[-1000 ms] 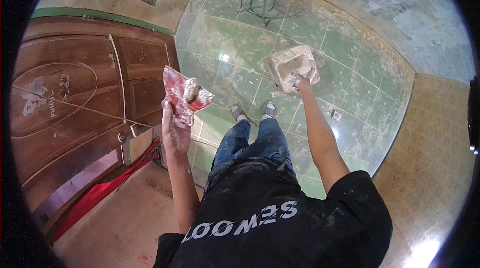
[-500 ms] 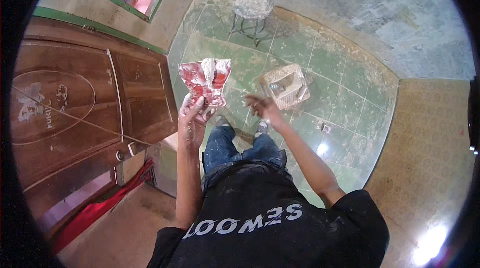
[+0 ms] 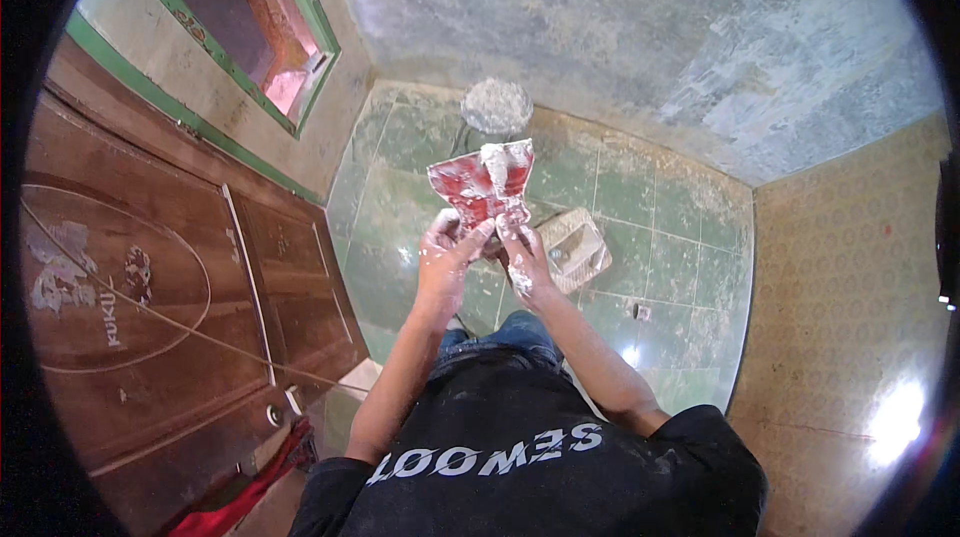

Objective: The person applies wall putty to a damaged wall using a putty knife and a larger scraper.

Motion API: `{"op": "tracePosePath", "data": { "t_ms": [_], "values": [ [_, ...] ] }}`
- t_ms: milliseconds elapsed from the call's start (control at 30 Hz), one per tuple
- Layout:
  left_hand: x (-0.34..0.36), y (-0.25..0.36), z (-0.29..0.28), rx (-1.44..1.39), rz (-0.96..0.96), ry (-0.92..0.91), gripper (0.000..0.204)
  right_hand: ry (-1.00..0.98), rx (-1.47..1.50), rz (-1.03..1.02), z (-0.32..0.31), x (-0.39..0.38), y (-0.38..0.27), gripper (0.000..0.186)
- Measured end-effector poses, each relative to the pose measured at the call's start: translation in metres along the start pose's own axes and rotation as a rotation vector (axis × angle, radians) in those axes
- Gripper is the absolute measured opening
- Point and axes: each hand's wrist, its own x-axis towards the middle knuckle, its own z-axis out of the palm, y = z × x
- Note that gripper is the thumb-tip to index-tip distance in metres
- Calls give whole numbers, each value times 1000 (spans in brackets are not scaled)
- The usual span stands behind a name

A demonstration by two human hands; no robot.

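A red, flared putty spreader is held up in front of me, smeared with white paste. A thick white lump of paste runs down its face. My left hand is closed on the narrow lower end, thumb in front. My right hand pinches the same end from the right, its fingertips touching the spreader beside the left thumb. White residue coats both hands. Whether the spreader is one bent piece or two overlapping pieces I cannot tell.
Beyond the spreader, a stool bears a pale heap. A dirty, pale rectangular basin sits on the green tiled floor. To my left is a brown wooden door; a patchy grey wall rises ahead.
My right hand has come in from the right and taken hold of the spreader's lower end. The left hand has carried the spreader rightward. The view has tilted up toward the wall.
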Motion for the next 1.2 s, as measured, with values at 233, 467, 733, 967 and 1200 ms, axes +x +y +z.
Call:
{"op": "tracePosePath", "data": {
  "t_ms": [233,467,733,967,1200],
  "values": [
    [32,60,-15,284,-41,-155,34,-187,457,-57,15,39,-9,26],
    [91,59,-66,362,-64,-88,36,99,508,-278,-27,111,-61,30],
    [183,32,-122,330,-160,145,31,379,377,-607,-159,224,-139,41],
    [311,33,-72,440,-253,104,30,526,401,-647,-224,296,-220,48],
    [420,16,35,476,-210,-45,32,601,479,-729,-299,318,-270,44]
  ]
}}
